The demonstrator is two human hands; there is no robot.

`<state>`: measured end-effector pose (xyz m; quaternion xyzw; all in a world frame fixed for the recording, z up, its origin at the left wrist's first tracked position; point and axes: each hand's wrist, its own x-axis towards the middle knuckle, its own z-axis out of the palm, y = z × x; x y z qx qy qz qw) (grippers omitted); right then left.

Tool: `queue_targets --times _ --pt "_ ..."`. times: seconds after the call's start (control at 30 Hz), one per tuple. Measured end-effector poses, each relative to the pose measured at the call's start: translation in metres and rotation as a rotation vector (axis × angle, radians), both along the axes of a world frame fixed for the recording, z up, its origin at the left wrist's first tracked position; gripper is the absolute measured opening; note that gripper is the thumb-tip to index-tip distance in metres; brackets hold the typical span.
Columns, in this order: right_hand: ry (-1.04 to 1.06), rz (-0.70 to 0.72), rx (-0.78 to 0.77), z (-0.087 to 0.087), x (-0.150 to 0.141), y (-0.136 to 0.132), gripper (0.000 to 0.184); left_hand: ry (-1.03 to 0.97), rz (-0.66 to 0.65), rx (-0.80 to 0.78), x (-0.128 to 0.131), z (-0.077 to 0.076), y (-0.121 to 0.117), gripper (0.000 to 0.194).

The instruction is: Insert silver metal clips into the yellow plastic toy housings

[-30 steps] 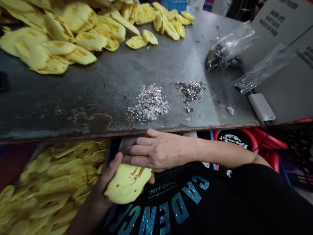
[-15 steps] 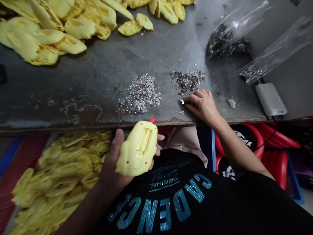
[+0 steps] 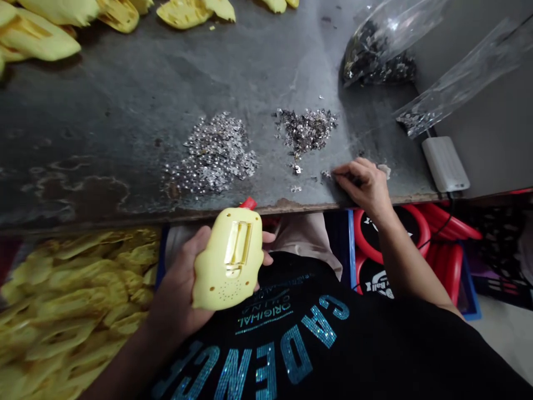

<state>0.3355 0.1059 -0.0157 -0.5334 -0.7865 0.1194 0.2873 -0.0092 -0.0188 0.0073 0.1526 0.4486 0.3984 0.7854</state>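
Note:
My left hand is closed around a yellow plastic toy casing, held in front of my shirt below the table edge. Its back faces up, showing an uncovered battery compartment, screw holes and a speaker grille; a red part sticks out at the top. Over the table, my right hand has thumb and forefinger pinched at a small silvery metal piece. Left of those fingertips lie a few loose metal pieces. Behind them is a small pile of metal pieces, with a larger pile farther left.
Yellow casings lie at the table's back left, and many more yellow parts fill the space below. Plastic bags of metal parts and a white power bank stand at right. Red-rimmed discs sit in a blue crate below.
My right hand has moved right, away from the loose pieces, with a small metal piece at its fingertips. The left hand still holds the casing. The view has shifted.

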Motion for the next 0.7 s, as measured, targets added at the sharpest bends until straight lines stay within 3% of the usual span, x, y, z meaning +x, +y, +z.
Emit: queue_targets --times 0.13,0.43,0.7 --pt "0.040 -0.048 0.036 -0.001 0.003 -0.003 0.011 0.024 -0.013 -0.043 0.000 0.001 0.001 0.066" --pt "-0.161 -0.018 0.033 -0.004 -0.023 0.016 0.009 0.048 0.023 -0.039 0.003 0.000 -0.004 0.069" --pt "-0.118 0.080 -0.011 -0.003 -0.011 0.010 0.014 0.069 0.045 -0.008 0.004 0.001 -0.005 0.074"
